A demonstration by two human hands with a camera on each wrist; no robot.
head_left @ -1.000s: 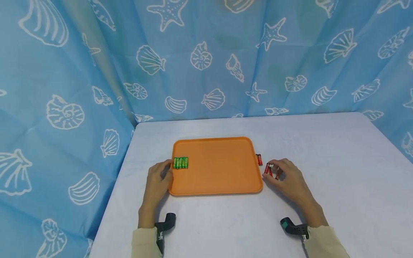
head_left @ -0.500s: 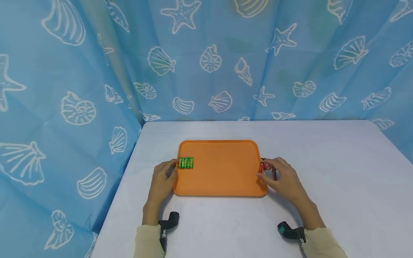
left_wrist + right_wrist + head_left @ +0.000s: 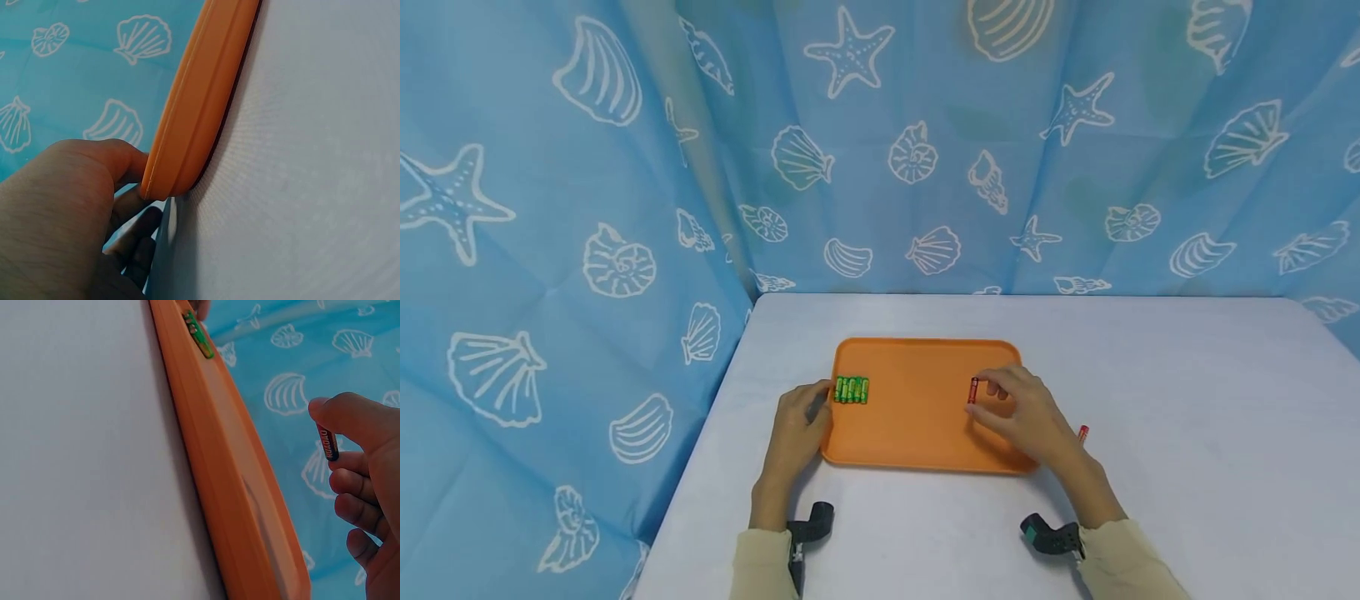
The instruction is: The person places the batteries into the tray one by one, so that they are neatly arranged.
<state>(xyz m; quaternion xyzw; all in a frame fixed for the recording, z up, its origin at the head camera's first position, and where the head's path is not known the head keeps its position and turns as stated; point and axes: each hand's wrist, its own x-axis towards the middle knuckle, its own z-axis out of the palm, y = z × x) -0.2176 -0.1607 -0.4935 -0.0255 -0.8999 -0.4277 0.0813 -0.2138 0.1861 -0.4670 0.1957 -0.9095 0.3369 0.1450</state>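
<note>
As R hand (image 3: 1022, 412) pinches, red batt (image 3: 327, 442) spans thumb-to-index gap — above tray (image 3: 910, 425)

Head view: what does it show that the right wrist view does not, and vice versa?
Only head: a loose red cylindrical battery on the white table, and both beige fabric sleeves. Only right wrist: pale letters on the side of the held red cylindrical battery. Both: the right hand pinching that battery, the orange rectangular tray, the green cylindrical batteries, the table and the blue shell-patterned curtain.
</note>
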